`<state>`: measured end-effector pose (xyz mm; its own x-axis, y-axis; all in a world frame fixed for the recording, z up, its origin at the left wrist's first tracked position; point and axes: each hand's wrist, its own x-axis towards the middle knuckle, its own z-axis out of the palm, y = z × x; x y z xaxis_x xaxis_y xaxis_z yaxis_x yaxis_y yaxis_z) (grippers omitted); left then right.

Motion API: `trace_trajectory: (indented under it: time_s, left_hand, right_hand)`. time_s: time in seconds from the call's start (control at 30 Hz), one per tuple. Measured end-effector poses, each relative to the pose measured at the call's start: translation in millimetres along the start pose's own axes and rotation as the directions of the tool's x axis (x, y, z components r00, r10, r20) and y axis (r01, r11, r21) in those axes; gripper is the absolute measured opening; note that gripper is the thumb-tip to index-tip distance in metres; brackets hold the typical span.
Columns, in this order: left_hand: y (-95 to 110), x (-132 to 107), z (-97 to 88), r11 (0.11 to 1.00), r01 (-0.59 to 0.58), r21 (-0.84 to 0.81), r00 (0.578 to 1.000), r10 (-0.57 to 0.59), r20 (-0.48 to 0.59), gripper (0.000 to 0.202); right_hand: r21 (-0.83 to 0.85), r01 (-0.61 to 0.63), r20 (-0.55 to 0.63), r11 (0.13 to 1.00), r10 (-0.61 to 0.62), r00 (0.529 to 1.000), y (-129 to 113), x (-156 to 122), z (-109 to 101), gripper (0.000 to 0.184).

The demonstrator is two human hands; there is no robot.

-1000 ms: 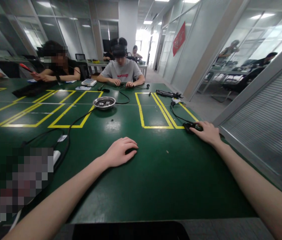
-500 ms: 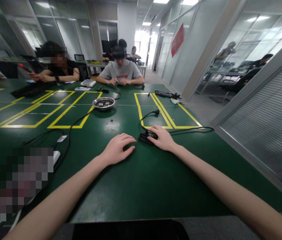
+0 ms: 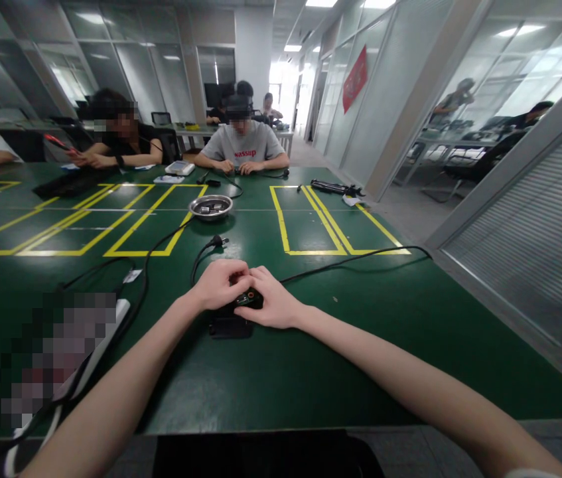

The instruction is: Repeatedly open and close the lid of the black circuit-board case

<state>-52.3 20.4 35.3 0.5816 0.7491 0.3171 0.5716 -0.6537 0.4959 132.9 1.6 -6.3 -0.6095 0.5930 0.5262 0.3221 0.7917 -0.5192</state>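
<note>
Close together over the near middle of the green table, both my hands are curled round a small black power adapter (image 3: 245,299) whose circuit board shows. My left hand (image 3: 221,284) grips it from the left and top. From the right, the fingers and thumb of my right hand (image 3: 275,300) close on it. Fingers hide much of the adapter. Just below them lies a flat black casing piece (image 3: 231,328); whether it is joined to the adapter I cannot tell. A black mains plug (image 3: 218,241) on a bent cord rests beyond my left hand.
A thin black cable (image 3: 350,260) runs off to the right. A metal bowl (image 3: 211,208) with small metal parts stands ahead. Yellow tape (image 3: 318,253) marks the table. A white power strip (image 3: 106,338) lies left, a folded black tripod-like item (image 3: 335,188) far right. Co-workers sit opposite.
My right hand has brought the adapter and its plug cord leftward to my left hand, which has closed on it. The flat casing piece now shows below the hands.
</note>
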Motion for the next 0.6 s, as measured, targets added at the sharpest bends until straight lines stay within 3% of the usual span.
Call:
trace_trajectory:
  time_s: [0.2, 0.33, 0.47, 0.6]
  left_hand:
    - [1, 3, -4.4, 0.984, 0.132, -0.120, 0.987, -0.119, 0.107, 0.018]
    - [-3, 1, -11.4, 0.978, 0.149, -0.145, 0.963, -0.110, 0.245, 0.012]
    - [-10, 0, -14.5, 0.992, 0.107, -0.063, 0.925, -0.076, 0.373, 0.018]
    - [-12, -1, -13.1, 0.995, 0.098, 0.006, 0.926, -0.094, 0.366, 0.021]
  right_hand:
    - [0.026, -0.042, -0.082, 0.999, 0.044, 0.996, -4, -9, -25, 0.057]
    - [0.018, -0.114, -0.151, 0.993, 0.115, 0.982, -14, -18, -36, 0.037]
    - [0.028, -0.109, -0.132, 0.994, 0.111, 0.985, -21, -26, -44, 0.022]
    - [0.048, -0.128, -0.146, 0.991, 0.133, 0.980, -22, -32, -43, 0.020]
